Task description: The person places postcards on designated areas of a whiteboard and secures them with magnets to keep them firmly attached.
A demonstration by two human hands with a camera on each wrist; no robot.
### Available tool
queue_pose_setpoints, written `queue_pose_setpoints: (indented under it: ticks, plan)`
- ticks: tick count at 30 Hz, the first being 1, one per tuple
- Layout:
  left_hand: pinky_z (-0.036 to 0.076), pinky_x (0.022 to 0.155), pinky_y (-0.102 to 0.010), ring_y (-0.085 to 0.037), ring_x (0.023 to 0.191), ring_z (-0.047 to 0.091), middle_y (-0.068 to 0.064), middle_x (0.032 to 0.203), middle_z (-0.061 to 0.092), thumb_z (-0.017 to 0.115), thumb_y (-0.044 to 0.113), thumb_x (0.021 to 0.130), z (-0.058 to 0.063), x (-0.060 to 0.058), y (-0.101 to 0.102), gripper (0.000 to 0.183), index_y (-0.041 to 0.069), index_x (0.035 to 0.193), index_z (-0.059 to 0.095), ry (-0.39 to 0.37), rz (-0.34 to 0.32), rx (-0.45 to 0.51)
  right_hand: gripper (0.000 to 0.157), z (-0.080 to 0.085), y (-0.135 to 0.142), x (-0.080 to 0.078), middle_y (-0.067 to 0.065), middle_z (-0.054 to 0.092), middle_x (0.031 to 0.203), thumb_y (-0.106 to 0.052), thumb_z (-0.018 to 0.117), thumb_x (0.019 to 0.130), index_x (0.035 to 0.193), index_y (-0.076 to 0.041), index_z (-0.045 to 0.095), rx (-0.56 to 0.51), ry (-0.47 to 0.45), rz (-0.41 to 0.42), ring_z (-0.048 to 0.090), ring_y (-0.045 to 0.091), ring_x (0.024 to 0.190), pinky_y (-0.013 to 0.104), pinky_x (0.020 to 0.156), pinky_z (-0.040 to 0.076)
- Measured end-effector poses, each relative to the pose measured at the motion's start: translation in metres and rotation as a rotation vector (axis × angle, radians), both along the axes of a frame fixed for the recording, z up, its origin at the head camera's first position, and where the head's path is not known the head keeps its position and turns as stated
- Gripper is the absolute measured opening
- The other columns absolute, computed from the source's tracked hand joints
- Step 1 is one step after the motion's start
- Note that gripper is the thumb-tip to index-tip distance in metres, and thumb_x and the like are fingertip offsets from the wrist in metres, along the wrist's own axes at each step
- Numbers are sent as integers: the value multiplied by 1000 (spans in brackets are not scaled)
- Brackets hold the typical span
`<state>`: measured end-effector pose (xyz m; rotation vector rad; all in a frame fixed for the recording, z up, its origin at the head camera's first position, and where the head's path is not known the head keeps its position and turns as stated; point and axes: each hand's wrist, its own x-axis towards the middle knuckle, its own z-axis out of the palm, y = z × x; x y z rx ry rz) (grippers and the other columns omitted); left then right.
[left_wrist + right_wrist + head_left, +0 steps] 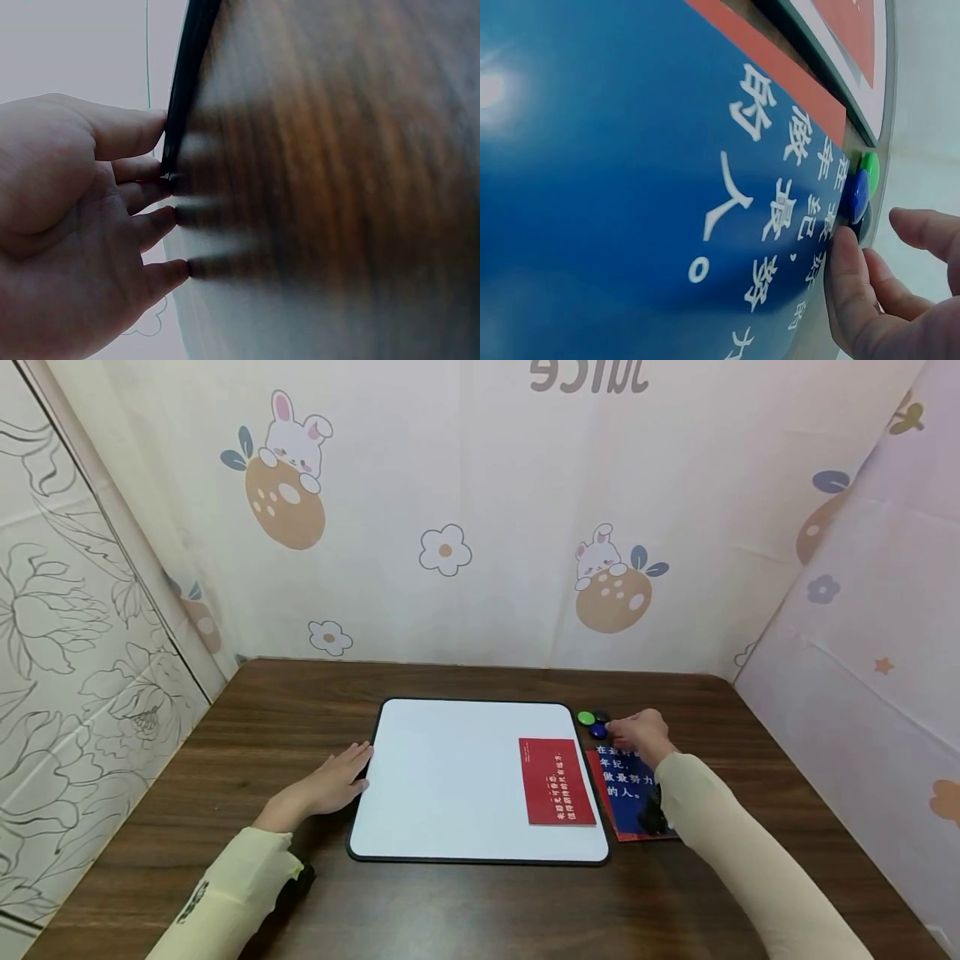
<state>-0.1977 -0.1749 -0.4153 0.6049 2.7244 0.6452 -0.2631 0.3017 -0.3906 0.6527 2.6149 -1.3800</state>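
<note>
Because the brown table (450,910) gives flat support, the whiteboard (442,777) lies on it face up, black rim all round. One red card (558,785) lies on the board's right side, near the rim, probably to keep most of the white surface uncovered. Right of the board, a blue card (624,810) overlaps a red-edged card (802,90), apparently stacked to keep both within reach. My left hand (333,779) touches the board's left edge, fingers extended, gripping nothing; I judge that this contact steadies the board. My right hand (639,731) reaches over the blue card towards the discs, thumb and fingers apart and clamped on nothing; fingertip contact cannot be confirmed. The discs sit clustered just off the board's far right corner, presumably for easy pick-up. Count: table, one; board, one; cards, three visible, any deeper layers hidden; hands, two; discs, three: green disc (586,718), blue disc (597,732) and black disc (602,717).
</note>
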Motion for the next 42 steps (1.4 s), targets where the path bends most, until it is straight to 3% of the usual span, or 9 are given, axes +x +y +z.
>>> queue_pose_setpoints:
  ticks: [8,14,25,31,38,42]
  plan:
    - [11,108,-62,-45,140,12,-31,151,17,47,10,100,-1,0,0,56,-13,145,23,-5,4,0,51,0,0,-11,26,57,116,-19,64,91,125,14,46,-42,-49,-17,66,30,95,37,88,51]
    - [11,109,-62,-44,140,12,-30,152,17,47,11,100,-3,-1,-1,56,-12,145,23,-4,6,-6,56,-2,-4,-17,23,59,107,-19,68,89,125,16,44,6,-63,4,67,25,81,35,79,54]
    - [11,108,-62,-44,140,12,-31,151,18,47,11,99,-5,-3,-2,56,-13,145,24,3,1,-3,46,-5,-4,-26,18,62,88,-16,72,86,115,15,53,52,-70,-14,66,18,65,30,66,56]
    - [11,108,-62,-44,140,12,-30,152,17,47,10,99,-5,-3,-2,56,-12,145,23,9,-3,4,50,-6,0,-28,19,63,88,-11,73,84,118,17,50,-12,-50,-38,68,18,62,32,67,57]
    - [11,108,-63,-44,140,12,-30,152,17,46,9,99,-4,-1,-3,56,-13,145,22,9,-13,28,62,-9,6,-30,22,56,106,-8,71,85,132,16,39,-137,-73,-66,67,16,60,31,67,57]
    - [11,108,-63,-44,140,12,-30,152,16,46,9,100,-3,-1,-3,56,-13,145,22,8,-11,28,59,-5,7,-26,18,56,101,-8,68,88,134,15,38,-225,-87,-79,67,15,63,30,71,56]
